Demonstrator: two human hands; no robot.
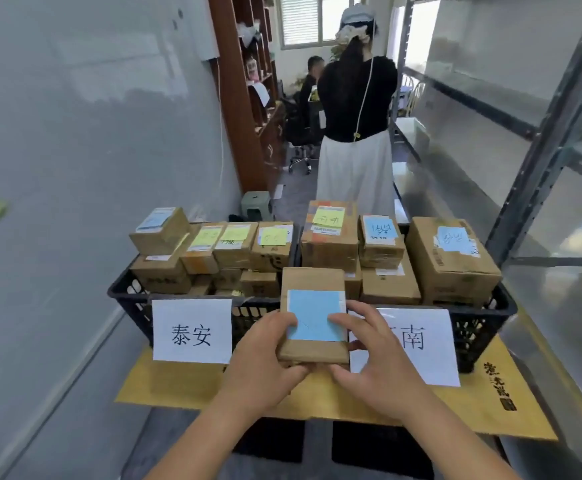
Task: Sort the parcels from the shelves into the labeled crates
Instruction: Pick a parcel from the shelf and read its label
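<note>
I hold a small cardboard parcel [312, 278] with a blue note on top, level in front of the crates. My left hand [265, 351] grips its left near corner, thumb on the blue note. My right hand [372, 344] grips the right near side, fingers on the note. Two black crates stand side by side behind it. The left crate [123, 292] carries a white label [192, 330] and holds several parcels with yellow notes. The right crate [490, 313] has a white label [421, 344], partly hidden by my right hand, and holds parcels with blue notes and one with a yellow note [329, 216].
The crates sit on a flattened cardboard sheet [483, 407]. A person [355, 109] in a black top stands just beyond the crates, back turned. Another person sits further back. A metal shelf rack [542, 161] lines the right side, a grey wall the left. A green stool [256, 204] stands behind the left crate.
</note>
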